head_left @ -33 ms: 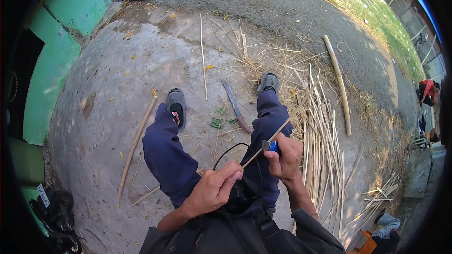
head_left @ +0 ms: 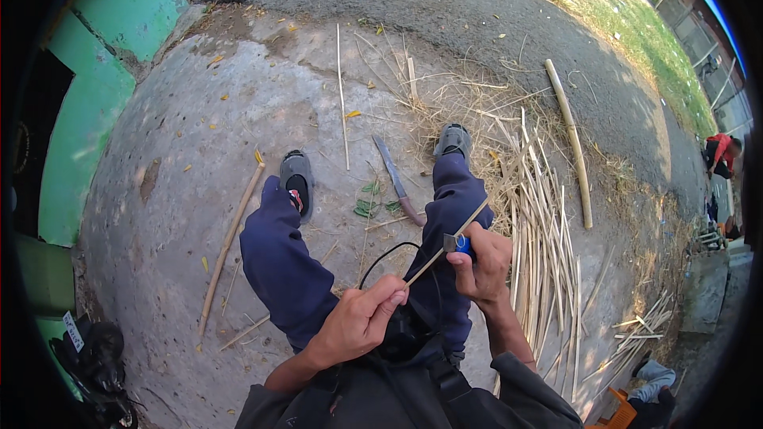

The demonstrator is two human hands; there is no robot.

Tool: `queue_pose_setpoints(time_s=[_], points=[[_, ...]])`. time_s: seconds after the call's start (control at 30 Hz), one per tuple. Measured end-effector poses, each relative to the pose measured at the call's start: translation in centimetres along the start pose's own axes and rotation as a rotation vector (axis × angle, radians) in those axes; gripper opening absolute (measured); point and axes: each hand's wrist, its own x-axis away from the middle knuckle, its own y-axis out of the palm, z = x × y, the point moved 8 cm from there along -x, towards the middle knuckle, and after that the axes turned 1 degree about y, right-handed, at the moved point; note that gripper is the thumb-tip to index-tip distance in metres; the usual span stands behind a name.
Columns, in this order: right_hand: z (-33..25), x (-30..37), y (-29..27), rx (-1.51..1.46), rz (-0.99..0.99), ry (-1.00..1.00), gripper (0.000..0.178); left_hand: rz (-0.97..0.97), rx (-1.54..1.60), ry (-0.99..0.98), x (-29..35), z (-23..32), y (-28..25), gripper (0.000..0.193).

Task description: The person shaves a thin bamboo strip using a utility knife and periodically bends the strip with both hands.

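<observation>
A thin bamboo strip (head_left: 424, 268) runs slantwise over my lap, from lower left to upper right. My left hand (head_left: 362, 322) is closed, pinching its lower end between thumb and fingers. My right hand (head_left: 486, 264) grips a small tool with a blue handle and a short flat metal blade (head_left: 458, 245). That blade rests against the strip, and the tool's exact kind is partly hidden by my fingers. Between my feet, a long knife (head_left: 391, 171) with a brown handle lies on the concrete.
A heap of split bamboo strips (head_left: 544, 254) lies right of my leg, with shavings (head_left: 461, 95) beyond it. Bamboo poles lie left (head_left: 230, 246) and right (head_left: 571, 143). A motorcycle (head_left: 99, 357) stands at lower left. Another person (head_left: 722, 152) is at far right, beside an orange crate (head_left: 618, 411) lower down.
</observation>
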Motion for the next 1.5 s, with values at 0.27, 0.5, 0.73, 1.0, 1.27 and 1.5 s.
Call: queue_pose_setpoints(time_s=[0.27, 0.5, 0.73, 1.0, 1.27, 1.5], points=[[2.8, -3.2, -2.3, -0.011, 0.13, 0.077, 0.043, 0.089, -0.011, 0.053, 1.2, -1.1, -0.8, 0.01], [10.0, -5.7, -5.1, -0.01, 0.346, 0.287, 0.052, 0.088, -0.042, 0.041, 2.2, -1.8, -1.6, 0.015], [13.1, -5.8, -2.2, -0.726, 0.065, 0.705, 0.048, 0.181, -0.013, -0.184, 3.3, -5.6, -4.1, 0.016], [6.0, -5.4, 4.3, -1.075, -0.03, 0.564, 0.025, 0.045, 0.141, -0.147, 0.3, -5.0, -2.6, 0.018], [9.4, -7.6, -3.4, -1.039, 0.451, 0.492, 0.018, 0.07, -0.009, -0.035, 1.3, -4.7, -4.0, 0.03], [11.5, -7.3, -9.1, -0.967, 0.602, 0.399, 0.03, 0.089, -0.177, -0.07, 2.2, -5.3, -5.9, 0.016]])
